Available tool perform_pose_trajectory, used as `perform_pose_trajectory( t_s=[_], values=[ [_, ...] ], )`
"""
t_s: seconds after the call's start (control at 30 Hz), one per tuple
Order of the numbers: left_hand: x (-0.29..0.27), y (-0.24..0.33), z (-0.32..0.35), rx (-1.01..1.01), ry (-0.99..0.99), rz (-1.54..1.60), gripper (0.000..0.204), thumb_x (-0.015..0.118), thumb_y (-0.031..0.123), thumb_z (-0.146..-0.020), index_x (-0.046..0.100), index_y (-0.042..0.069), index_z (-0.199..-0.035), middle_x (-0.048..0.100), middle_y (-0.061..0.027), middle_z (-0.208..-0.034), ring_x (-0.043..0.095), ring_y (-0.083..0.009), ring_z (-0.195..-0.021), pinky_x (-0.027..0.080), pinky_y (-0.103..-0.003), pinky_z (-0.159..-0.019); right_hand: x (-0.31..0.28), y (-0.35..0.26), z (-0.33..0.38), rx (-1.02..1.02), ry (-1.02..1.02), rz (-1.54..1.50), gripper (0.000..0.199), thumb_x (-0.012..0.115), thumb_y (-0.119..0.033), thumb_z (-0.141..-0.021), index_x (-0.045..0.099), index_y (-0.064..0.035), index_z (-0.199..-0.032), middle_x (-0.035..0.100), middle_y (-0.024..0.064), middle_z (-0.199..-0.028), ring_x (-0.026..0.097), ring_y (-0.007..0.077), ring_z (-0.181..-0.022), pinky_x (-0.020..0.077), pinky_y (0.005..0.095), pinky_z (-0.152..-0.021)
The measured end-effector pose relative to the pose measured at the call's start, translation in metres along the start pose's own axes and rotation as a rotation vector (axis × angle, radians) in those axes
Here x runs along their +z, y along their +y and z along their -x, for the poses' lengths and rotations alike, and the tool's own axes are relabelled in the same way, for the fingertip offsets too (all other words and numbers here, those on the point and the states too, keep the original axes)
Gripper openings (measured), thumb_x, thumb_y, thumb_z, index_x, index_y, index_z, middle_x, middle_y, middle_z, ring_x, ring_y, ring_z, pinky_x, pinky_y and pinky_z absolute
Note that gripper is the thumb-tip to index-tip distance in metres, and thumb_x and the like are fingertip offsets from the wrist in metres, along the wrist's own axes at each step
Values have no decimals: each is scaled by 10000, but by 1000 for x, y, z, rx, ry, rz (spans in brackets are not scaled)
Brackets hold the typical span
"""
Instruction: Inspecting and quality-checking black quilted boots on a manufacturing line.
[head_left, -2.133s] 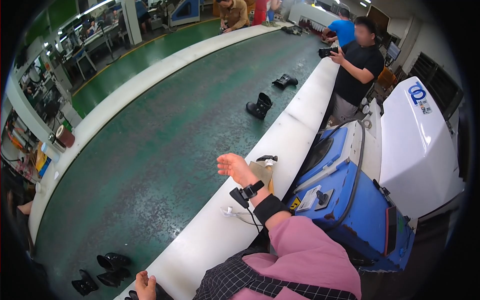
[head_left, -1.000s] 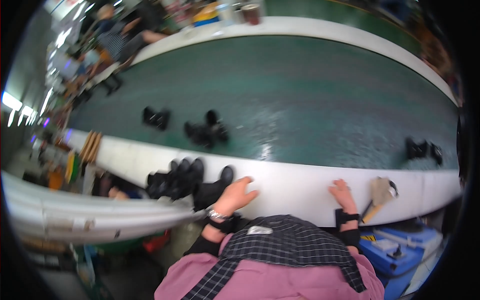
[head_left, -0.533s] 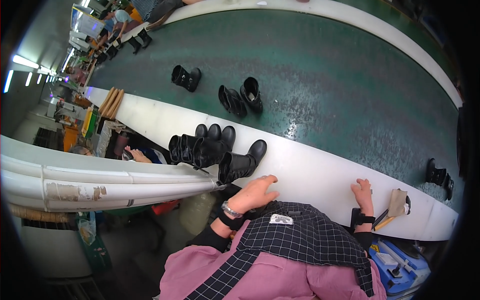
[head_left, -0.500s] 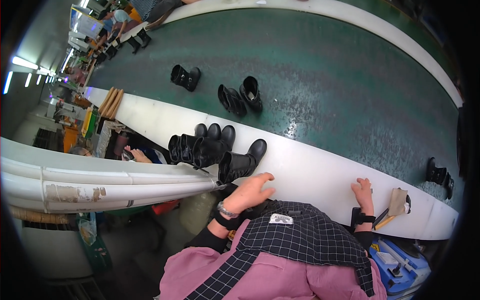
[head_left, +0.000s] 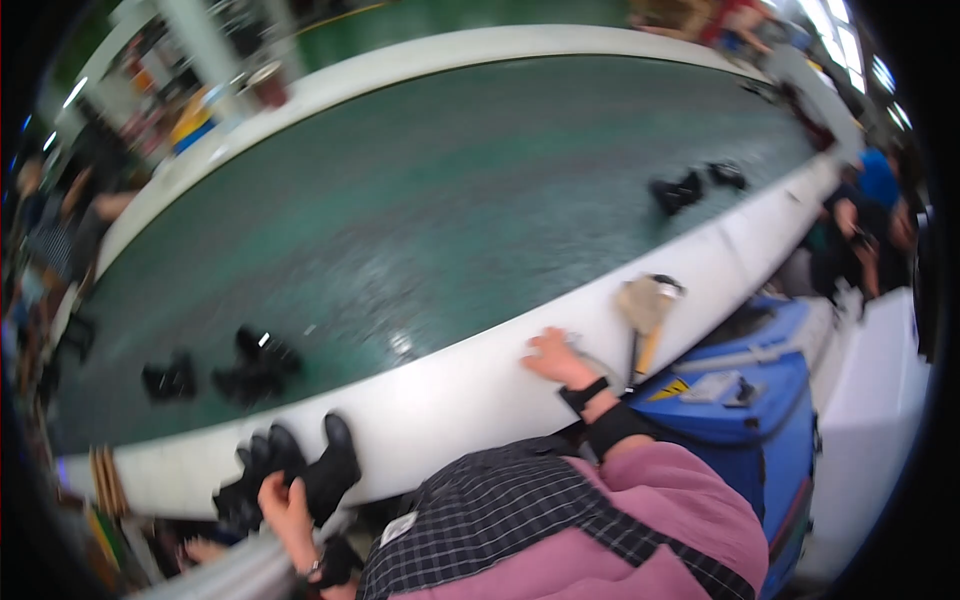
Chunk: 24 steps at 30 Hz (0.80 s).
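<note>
My left hand (head_left: pixel 285 512) is at the lower left, beside several black boots that stand in a row on the white ledge (head_left: pixel 440 400). Its fingers are a little apart, and it overlaps the nearest black boot (head_left: pixel 335 465) in view; whether they touch I cannot tell. No object shows in that hand. My right hand (head_left: pixel 556 358) rests over the white ledge with spread fingers and nothing in them. Close to its right lie a yellow-handled tool (head_left: pixel 647 352) and a dark-handled one, with a beige piece (head_left: pixel 640 303) over their upper ends.
A wide green conveyor belt (head_left: pixel 430 200) runs beyond the ledge. Black boots (head_left: pixel 255 368) stand on it at the left, others (head_left: pixel 677 192) at the far right. Wooden sticks (head_left: pixel 106 480) lie on the ledge at left. A blue machine (head_left: pixel 740 410) stands at right. Other people sit at both sides.
The view has swung to the right and blurred, bringing the blue machine and people at right into sight. My left hand now overlaps the nearest boot; my right hand stays open near the tools.
</note>
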<state>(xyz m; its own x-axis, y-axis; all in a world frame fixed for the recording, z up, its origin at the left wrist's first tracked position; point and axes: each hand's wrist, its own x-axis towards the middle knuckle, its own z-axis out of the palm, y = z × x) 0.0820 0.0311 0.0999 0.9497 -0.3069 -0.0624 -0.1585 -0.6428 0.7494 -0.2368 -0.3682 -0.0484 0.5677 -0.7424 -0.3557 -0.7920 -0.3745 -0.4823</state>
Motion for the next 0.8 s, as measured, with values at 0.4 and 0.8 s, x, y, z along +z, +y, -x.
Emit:
perform_pose_trajectory(
  t_s=[0.4, 0.8],
  values=[
    [21, 50, -22, 82, -339, -300, 274, 677, 149, -826, 612, -73, -972, 660, -154, -881, 598, -214, -779, 476, -332, -746, -34, -15, 17, 63, -108, -291, 570, 569, -352, -836, 520, 48, -1240, 348, 277, -1391, 182, 487, -1355, 221, 441, -1114],
    [39, 97, -6, 199, -252, -343, 316, 621, 203, -842, 625, -62, -1014, 640, -249, -955, 599, -344, -890, 466, -398, -809, -39, 9, 0, 11, -236, -318, 575, 565, -375, -866, 498, 35, -1265, 365, 239, -1415, 320, 383, -1322, 267, 409, -1093]
  ],
)
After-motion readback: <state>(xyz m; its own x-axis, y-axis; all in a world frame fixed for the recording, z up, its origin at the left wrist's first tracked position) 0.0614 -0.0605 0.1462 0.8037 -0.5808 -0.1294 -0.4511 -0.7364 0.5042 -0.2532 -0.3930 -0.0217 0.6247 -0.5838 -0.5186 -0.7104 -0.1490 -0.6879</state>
